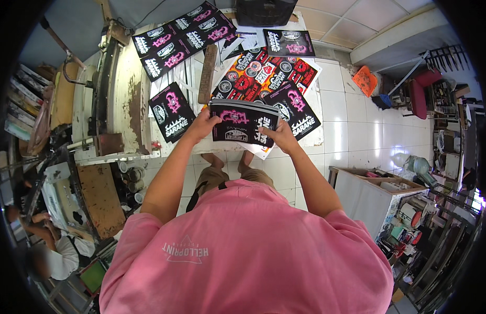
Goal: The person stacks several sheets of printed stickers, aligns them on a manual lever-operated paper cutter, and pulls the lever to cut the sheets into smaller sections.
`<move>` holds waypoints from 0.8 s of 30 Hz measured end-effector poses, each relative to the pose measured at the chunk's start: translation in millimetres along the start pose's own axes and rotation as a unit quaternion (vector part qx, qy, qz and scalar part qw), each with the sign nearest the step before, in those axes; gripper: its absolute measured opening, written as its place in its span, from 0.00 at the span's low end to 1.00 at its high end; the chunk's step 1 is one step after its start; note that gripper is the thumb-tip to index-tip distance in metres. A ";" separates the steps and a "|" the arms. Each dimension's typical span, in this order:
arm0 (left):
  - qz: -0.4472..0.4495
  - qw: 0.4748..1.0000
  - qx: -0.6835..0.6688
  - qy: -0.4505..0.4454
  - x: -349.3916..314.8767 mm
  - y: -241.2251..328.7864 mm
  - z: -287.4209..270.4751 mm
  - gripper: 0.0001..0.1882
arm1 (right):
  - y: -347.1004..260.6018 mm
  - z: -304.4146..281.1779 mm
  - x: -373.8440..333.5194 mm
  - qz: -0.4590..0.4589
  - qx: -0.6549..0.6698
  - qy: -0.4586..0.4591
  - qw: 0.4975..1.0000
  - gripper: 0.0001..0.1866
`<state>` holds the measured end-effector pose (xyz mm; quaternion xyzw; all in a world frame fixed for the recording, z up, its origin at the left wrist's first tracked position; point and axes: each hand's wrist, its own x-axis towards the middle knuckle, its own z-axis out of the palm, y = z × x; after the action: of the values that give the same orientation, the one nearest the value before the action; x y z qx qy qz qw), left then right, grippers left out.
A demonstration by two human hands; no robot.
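Between both hands, above the near edge of the table, I hold a small stack of black printed sheets (240, 125) with pink and white graphics. My left hand (203, 126) is closed on the stack's left end, thumb on top. At the right end my right hand (282, 136) grips it the same way. Just beyond the stack lie red, black and white sticker sheets (253, 73). Matching black sheets (171, 111) lie left of my left hand, and another pile (298, 107) is by my right hand. A worn wooden bar (207, 76) rests behind the left hand.
Large uncut black sheets (183, 39) cover the table's far left, with one more pile (289, 43) at the far right. A black bag (265, 11) stands at the back. An orange dustpan (364, 81) lies on the tiled floor. Another person (57, 256) sits at lower left.
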<state>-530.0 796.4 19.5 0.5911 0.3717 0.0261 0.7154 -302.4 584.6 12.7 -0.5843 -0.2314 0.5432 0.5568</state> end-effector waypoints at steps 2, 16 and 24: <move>0.061 0.997 0.016 0.046 -1.6 -10.0 6.3 0.28 | 3.8 0.5 1.6 -0.026 -0.051 0.010 0.998 0.20; 0.213 0.961 -0.084 0.155 -19.2 -46.4 45.8 0.29 | 48.2 20.7 -4.4 -0.166 -0.119 0.145 0.968 0.25; 0.130 0.981 -0.087 0.116 -15.7 -39.6 40.0 0.25 | 41.0 14.6 8.3 -0.093 -0.111 0.098 0.985 0.18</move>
<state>-534.8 744.1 -5.9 0.5630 0.3686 0.2196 0.7064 -326.6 586.5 -24.3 -0.6688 -0.2880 0.4004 0.5562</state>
